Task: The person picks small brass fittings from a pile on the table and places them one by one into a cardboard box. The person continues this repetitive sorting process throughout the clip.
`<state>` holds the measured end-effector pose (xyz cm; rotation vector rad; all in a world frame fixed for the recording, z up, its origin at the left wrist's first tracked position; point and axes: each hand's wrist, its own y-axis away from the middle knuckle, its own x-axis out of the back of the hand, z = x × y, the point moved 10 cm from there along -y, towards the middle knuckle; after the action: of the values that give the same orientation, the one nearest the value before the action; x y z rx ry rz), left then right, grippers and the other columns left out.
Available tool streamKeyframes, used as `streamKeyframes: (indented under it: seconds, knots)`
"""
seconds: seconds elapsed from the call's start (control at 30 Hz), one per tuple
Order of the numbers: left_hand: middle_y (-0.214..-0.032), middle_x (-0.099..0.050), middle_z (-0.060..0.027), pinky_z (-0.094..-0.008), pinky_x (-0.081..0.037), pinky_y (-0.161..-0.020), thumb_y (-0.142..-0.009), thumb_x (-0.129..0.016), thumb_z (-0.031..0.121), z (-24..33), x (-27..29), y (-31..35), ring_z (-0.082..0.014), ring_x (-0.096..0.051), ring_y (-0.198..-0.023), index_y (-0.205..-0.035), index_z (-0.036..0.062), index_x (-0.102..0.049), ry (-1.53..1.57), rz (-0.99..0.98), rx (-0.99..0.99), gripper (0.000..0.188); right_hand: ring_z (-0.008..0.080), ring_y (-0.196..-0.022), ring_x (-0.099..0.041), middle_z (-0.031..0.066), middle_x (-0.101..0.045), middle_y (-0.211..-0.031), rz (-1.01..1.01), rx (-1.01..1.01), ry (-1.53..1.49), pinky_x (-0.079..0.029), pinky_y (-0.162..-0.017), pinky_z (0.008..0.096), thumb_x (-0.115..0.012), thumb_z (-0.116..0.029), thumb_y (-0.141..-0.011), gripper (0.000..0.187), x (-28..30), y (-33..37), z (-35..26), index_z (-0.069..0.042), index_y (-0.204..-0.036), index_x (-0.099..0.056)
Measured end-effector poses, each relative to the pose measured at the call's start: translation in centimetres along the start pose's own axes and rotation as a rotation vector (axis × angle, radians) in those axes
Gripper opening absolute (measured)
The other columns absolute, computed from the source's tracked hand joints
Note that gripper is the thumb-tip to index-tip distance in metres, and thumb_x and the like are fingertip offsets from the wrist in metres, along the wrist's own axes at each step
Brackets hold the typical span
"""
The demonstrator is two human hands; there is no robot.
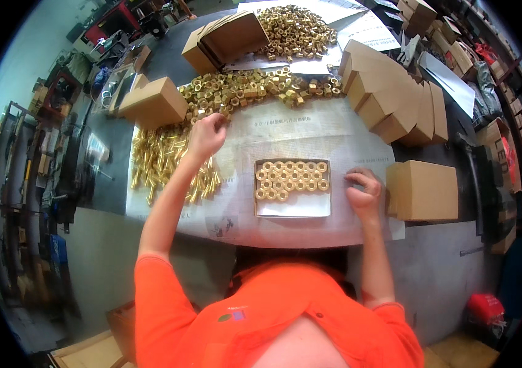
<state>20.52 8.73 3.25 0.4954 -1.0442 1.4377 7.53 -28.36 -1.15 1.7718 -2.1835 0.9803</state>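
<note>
My left hand (207,136) reaches to the near edge of a heap of brass hex nuts (255,87). Its fingers are bent together, and what they hold, if anything, is hidden. Beside that forearm lies a pile of slender brass fittings (160,156). In front of me a shallow open carton (292,214) holds brass nuts (290,175) in rows, holes facing up; white lining shows along its near side. Just right of the carton my right hand (364,191) hovers with curled fingers, and I cannot see what is inside them.
Newspaper (291,132) covers the table. A tipped cardboard box (227,42) stands by a far heap of smaller nuts (298,30). Another box (154,103) sits at left, a row of cartons (390,92) at back right, and a closed carton (423,191) near my right hand.
</note>
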Motion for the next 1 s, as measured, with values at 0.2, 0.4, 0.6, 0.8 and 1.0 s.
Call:
streamKeyframes:
  seconds: [0.2,0.4,0.6,0.8,1.0]
  knots:
    - [-0.078,-0.068,-0.0155,-0.0466,-0.052,-0.069,-0.08,-0.063,0.023,-2.2,-1.9,-3.1,-0.0353,-0.066,-0.078,-0.093,0.0047,-0.064,-0.359,0.019,0.036,0.022,0.0318,-0.084,-0.062,0.0142,-0.066,-0.088,-0.014,0.026,-0.022,-0.049,-0.077,0.0344,-0.057,-0.006,-0.061,0.02,0.3,-0.1,-0.6,0.001,-0.078,-0.065]
    - [-0.077,-0.068,-0.0174,-0.0474,-0.053,-0.065,-0.083,-0.064,0.025,-0.4,-2.1,-3.7,-0.0353,-0.067,-0.074,-0.086,0.0025,-0.061,-0.499,0.027,0.084,0.023,0.0315,-0.084,-0.062,0.015,-0.066,-0.089,-0.017,0.03,-0.004,-0.049,-0.077,0.0342,-0.058,-0.007,-0.061,0.02,0.3,0.0,-0.2,0.002,-0.079,-0.065]
    - [-0.07,-0.066,-0.0145,-0.0399,-0.052,-0.056,-0.083,-0.067,0.025,-2.2,-2.6,-3.3,-0.0269,-0.067,-0.064,-0.087,0.0002,-0.063,-0.302,-0.038,0.028,0.025,0.031,-0.085,-0.062,0.015,-0.065,-0.089,-0.017,0.017,-0.003,-0.049,-0.077,0.0337,-0.058,-0.007,-0.062,0.02,0.3,0.0,-0.7,0.002,-0.078,-0.065]
    - [-0.059,-0.058,-0.0043,-0.0261,-0.046,-0.041,-0.092,-0.06,0.019,-1.7,-7.1,2.8,-0.012,-0.055,-0.044,-0.085,-0.0048,-0.063,0.575,-0.523,0.411,0.025,0.0305,-0.085,-0.062,0.0147,-0.065,-0.089,-0.009,0.022,-0.013,-0.049,-0.077,0.0337,-0.058,-0.006,-0.061,0.021,0.2,0.0,-0.5,0.002,-0.078,-0.065]
    - [-0.056,-0.057,-0.0041,-0.0265,-0.044,-0.037,-0.094,-0.056,0.018,-3.5,-7.9,2.2,-0.0119,-0.055,-0.043,-0.083,-0.0033,-0.063,0.352,-0.476,0.451,0.026,0.0304,-0.085,-0.062,0.0145,-0.066,-0.089,-0.015,0.024,-0.009,-0.049,-0.078,0.0338,-0.058,-0.006,-0.06,0.021,0.3,-0.1,-0.8,0.002,-0.078,-0.065]
